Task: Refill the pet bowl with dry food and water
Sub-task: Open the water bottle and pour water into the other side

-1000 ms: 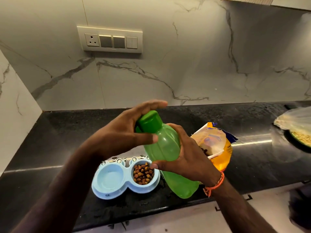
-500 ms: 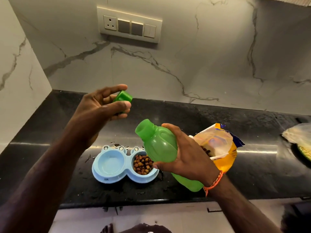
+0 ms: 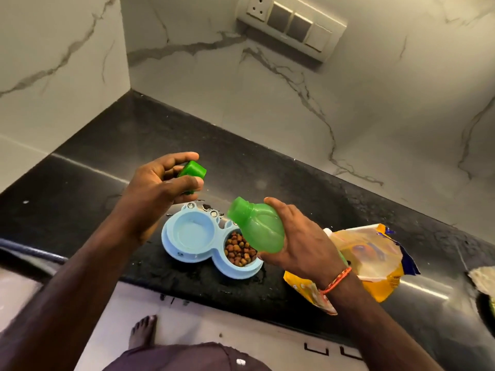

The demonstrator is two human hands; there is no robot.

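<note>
1. The right hand [image 3: 300,236] wraps its fingers and thumb round the body of a green plastic bottle [image 3: 259,228], which is tilted with its open neck pointing up and to the left, above the bowl.
2. The left hand [image 3: 158,188] pinches the green bottle cap [image 3: 192,171] between thumb and curled fingers, held in the air behind the bowl and apart from the bottle.
3. A light blue double pet bowl [image 3: 211,245] sits on the black stone countertop [image 3: 80,188] near its front edge.
4. Its left well [image 3: 191,231] looks pale and shallow; whether water is in it I cannot tell.
5. Its right well holds brown kibble [image 3: 238,251], partly hidden behind the bottle.
6. A yellow pet food bag [image 3: 375,261] lies open on the counter just right of the bowl, behind the right wrist.
7. That wrist wears an orange thread bracelet [image 3: 336,281].
8. A switch panel [image 3: 292,22] is on the marble wall above.
</note>
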